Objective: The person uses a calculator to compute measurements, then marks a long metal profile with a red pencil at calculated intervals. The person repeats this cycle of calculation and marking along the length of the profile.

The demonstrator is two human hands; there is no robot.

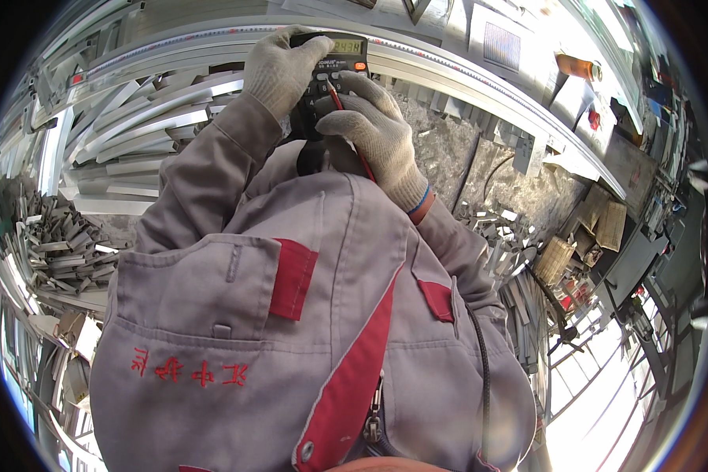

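Note:
A black calculator (322, 83) with a lit grey display lies across a long metal rail at the top of the head view. My left hand (279, 69), in a whitish knit glove, grips its upper left side, with the thumb lying near the display. My right hand (377, 130), gloved the same way, is closed around a thin red pencil (366, 167). The pencil's upper end points at the calculator, and the right fingers are over the keys. Part of the keypad is hidden behind these fingers.
A measuring tape (448, 57) runs along the rail. Metal strips (153, 141) lie stacked on the left, above a heap of short offcuts (63, 244). An orange cylinder (576, 66) is on the surface at the upper right. Cardboard boxes (554, 261) stand at the right.

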